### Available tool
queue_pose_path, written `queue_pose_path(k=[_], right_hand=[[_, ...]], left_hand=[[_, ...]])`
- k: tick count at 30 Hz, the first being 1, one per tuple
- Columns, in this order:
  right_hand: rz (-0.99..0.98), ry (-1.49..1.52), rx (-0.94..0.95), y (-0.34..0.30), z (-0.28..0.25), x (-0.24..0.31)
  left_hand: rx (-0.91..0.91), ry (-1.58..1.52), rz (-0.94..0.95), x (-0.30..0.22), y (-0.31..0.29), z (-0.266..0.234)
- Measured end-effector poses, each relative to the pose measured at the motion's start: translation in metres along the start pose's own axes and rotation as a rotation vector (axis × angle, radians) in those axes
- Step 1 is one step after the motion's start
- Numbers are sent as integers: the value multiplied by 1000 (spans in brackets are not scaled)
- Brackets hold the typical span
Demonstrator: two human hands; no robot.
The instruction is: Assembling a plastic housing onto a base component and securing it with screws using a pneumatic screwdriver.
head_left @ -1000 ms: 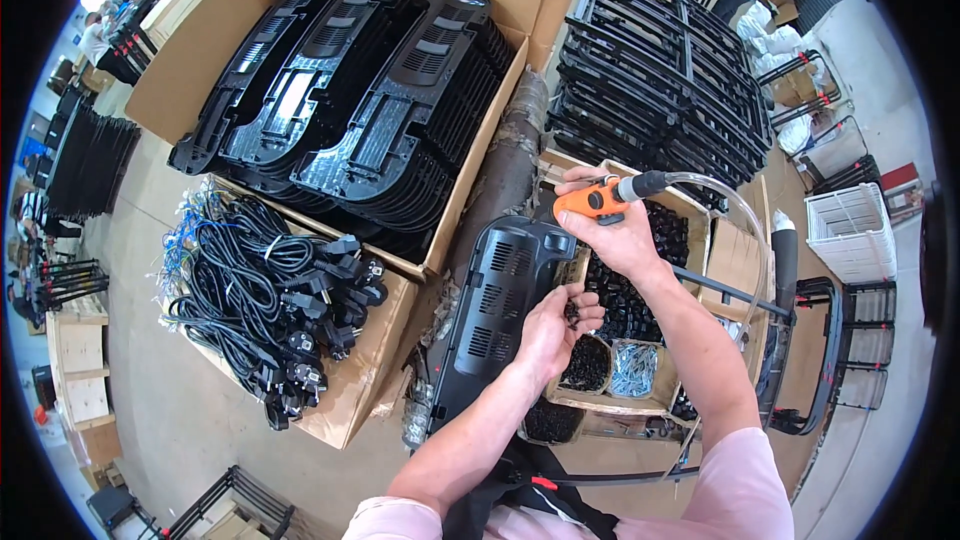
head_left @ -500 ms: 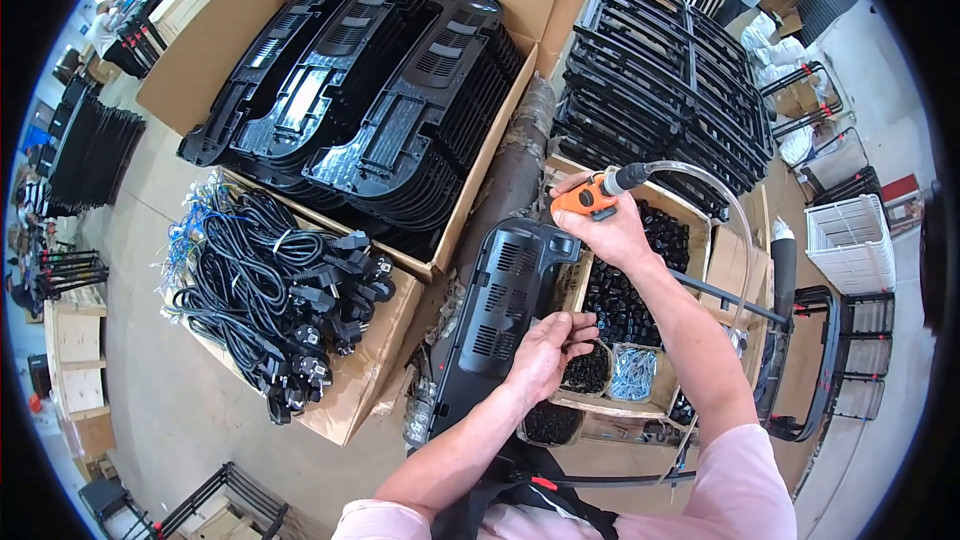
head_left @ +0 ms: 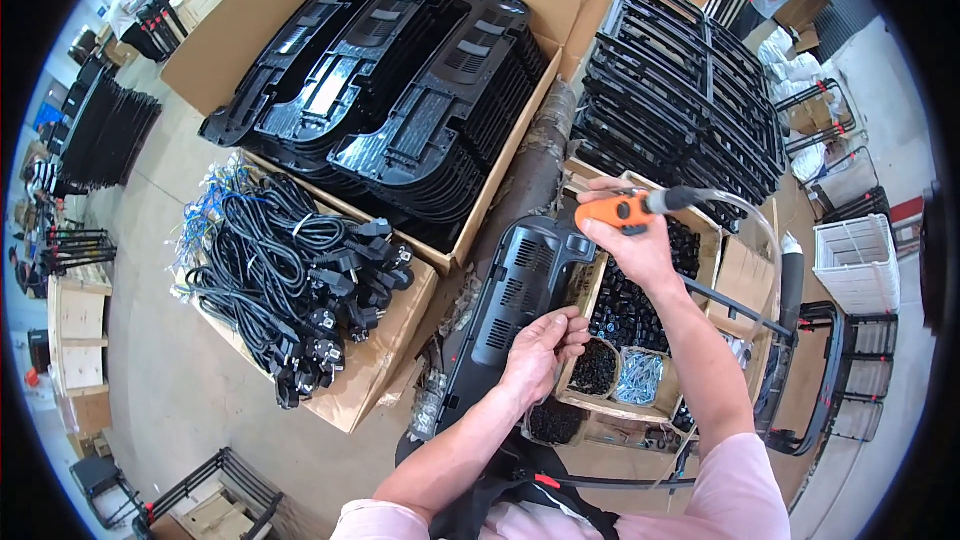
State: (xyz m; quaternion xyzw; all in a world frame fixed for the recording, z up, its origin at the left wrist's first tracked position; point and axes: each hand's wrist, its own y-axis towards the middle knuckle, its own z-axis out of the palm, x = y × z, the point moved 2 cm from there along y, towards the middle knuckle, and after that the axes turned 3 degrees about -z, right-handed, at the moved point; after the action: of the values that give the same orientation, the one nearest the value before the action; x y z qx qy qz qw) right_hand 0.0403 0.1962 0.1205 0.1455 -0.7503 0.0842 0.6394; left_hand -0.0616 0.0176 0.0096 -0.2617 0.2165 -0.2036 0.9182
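My right hand [head_left: 645, 250] grips an orange air screwdriver [head_left: 618, 210] with a clear hose at its rear. It is above the far end of a long black plastic housing [head_left: 513, 290] with slotted vents. My left hand [head_left: 540, 352] is over the housing's right side, thumb and fingers pinched together; whatever they hold, if anything, is too small to make out. Just right of that hand are a tub of small black screws [head_left: 593, 367] and a tub of silvery screws [head_left: 640, 377]. Beyond them, many small black plastic parts [head_left: 625, 315] fill a wooden tray.
Stacked black plastic covers [head_left: 430, 110] fill a large cardboard box [head_left: 500, 202] at the far left. Bundled black power cords [head_left: 290, 270] lie on a carton nearer me. Black metal frames [head_left: 690, 90] are piled at the far right. A white basket [head_left: 857, 258] stands farther right.
The view has shifted, so the scene sits farther right. My right hand has moved slightly right and nearer with the air screwdriver. My left fingers have drawn closer together.
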Motion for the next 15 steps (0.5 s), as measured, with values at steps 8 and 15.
queue_pose_path(k=[8,15], right_hand=[[55,113,53,-54,5,45],[62,110,93,-75,15,43]], left_hand=[[-163,-191,39,-31,13,-1],[-47,-498,52,-44,22,3]])
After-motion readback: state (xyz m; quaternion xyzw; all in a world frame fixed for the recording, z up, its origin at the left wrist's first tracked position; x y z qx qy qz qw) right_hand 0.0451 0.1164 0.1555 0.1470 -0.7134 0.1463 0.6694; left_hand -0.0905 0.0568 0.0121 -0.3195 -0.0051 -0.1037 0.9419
